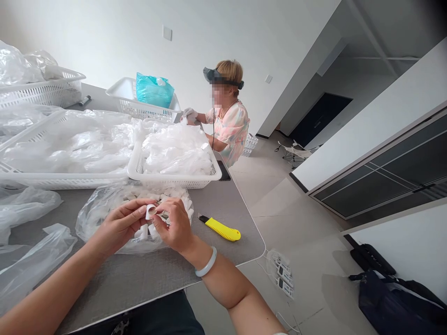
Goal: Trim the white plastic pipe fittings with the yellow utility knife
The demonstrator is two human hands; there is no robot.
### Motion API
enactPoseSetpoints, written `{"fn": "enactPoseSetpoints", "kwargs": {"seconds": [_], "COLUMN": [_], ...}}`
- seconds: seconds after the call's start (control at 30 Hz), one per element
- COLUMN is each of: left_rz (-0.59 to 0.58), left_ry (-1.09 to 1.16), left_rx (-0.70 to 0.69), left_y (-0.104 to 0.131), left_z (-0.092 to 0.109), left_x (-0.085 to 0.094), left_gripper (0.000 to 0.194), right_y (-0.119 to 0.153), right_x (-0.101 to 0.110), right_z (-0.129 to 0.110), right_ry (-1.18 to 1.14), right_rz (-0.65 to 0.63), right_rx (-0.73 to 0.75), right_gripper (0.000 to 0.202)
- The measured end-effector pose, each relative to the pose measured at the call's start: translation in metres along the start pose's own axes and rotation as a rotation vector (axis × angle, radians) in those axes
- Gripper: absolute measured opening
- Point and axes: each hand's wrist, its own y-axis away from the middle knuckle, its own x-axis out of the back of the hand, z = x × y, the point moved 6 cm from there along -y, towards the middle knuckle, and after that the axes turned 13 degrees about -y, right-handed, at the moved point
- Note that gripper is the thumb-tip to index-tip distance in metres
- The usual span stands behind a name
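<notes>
Between my two hands is a small white tube-shaped piece (149,212), its round opening facing to the right. My left hand (122,221) pinches it from the left with thumb and fingers. From the other side, the bent fingers and thumb of my right hand (175,224) grip its edge. Directly beneath lies an opened clear plastic bag (91,211) filled with several similar white pieces (141,232), partly hidden by my hands. A yellow utility knife (223,229) rests on the grey table (122,284) to the right of my right hand, its blade tip pointing left.
White baskets (174,178) heaped with clear plastic bags (80,144) stand behind my hands. Loose plastic (38,260) covers the table's left. Across the table, a person (228,121) works beside a basket holding a turquoise bag (153,90). Power strips (284,279) lie on the floor.
</notes>
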Motion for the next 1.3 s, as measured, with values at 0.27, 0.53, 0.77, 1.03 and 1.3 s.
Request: {"fn": "enactPoseSetpoints", "kwargs": {"seconds": [0.27, 0.53, 0.77, 1.03, 1.3], "left_rz": [-0.043, -0.014, 0.15, 0.364, 0.427], "left_ry": [0.007, 0.027, -0.255, -0.58, -0.96], "left_rx": [0.01, -0.01, -0.189, -0.396, -0.612], "left_y": [0.0, -0.003, -0.003, 0.004, 0.014], "left_z": [-0.002, -0.007, 0.001, 0.018, 0.032], "left_x": [-0.001, 0.003, 0.016, 0.029, 0.016], "left_gripper": [0.044, 0.043, 0.038, 0.041, 0.024], "right_y": [0.0, -0.001, 0.002, -0.002, 0.0], "right_x": [0.002, -0.002, -0.017, 0.018, -0.006], "right_z": [-0.001, -0.003, 0.029, 0.034, 0.004], "right_ry": [-0.044, 0.123, -0.357, -0.41, 0.115], "right_rz": [0.047, -0.069, -0.156, 0.212, -0.199], "right_rx": [-0.003, 0.026, -0.403, -0.458, 0.045], "right_gripper": [0.024, 0.018, 0.013, 0.026, 0.026]}}
